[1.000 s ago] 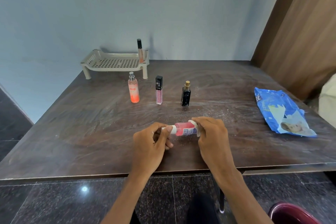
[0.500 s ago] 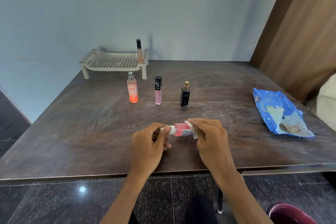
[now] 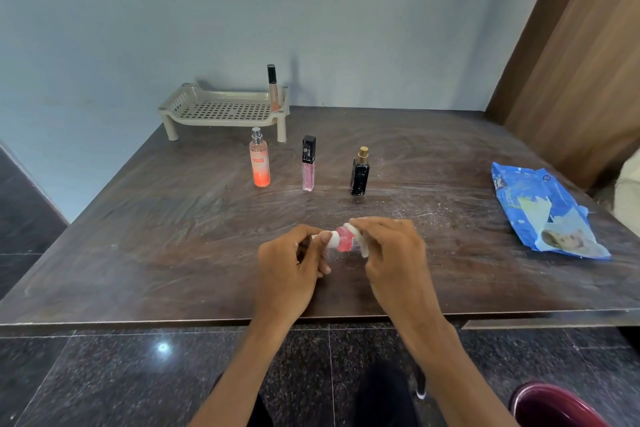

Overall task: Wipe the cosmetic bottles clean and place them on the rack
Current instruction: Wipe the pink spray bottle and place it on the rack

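A small pink bottle with a white cap lies sideways between my hands, low over the table's near middle. My left hand pinches its cap end. My right hand presses a white wipe around the bottle's body. Behind them stand an orange-pink spray bottle, a pink lip gloss with a black cap and a black bottle with a gold cap. The beige perforated rack sits at the back left, with a slim peach tube upright at its right end.
A blue pack of wet wipes lies on the dark table at the right. A wooden panel rises at the far right. A maroon bin stands on the floor, lower right.
My right hand has slid the wipe leftward along the pink bottle, covering more of its body. My left hand keeps its hold on the cap end.
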Tool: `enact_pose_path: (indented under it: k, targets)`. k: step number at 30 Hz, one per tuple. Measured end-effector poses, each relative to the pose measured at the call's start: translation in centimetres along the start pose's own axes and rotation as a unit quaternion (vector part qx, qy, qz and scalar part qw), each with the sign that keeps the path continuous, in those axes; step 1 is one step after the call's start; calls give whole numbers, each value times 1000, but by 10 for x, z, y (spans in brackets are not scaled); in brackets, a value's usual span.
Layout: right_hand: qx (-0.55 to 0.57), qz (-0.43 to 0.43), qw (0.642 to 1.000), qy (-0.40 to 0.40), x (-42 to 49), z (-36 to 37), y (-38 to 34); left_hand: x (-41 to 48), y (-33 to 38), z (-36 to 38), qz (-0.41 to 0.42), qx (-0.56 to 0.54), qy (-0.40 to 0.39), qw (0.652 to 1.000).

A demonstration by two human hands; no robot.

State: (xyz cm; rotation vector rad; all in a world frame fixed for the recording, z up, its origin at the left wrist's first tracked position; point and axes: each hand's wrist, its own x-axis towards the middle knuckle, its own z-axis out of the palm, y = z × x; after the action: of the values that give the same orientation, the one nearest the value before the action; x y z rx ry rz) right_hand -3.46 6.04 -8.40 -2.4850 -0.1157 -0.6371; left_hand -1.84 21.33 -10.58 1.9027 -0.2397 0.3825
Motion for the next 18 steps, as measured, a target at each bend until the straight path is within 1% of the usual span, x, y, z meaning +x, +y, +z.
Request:
enact_pose_path:
  k: [3,5,8,12,14,18]
  targets:
    - [-16,39,999,13,0,-5,17,1,1,1,5,14,8,1000]
    - [-35,45,998,18,0,-4,21,0,1,1,9,24,13,1000]
    - [-58,25,997,33,-2,2,10,0,0,1,17,28,13,999]
    - [-27,-44,998,21,-4,11,-10,0,1,1,5,13,12,1000]
    - [-3,-58,998,20,-2,11,-11,0,1,1,2,10,14,1000]
    - [23,-7,999,28,1,0,2,-1,4,2,4,10,25,1000]
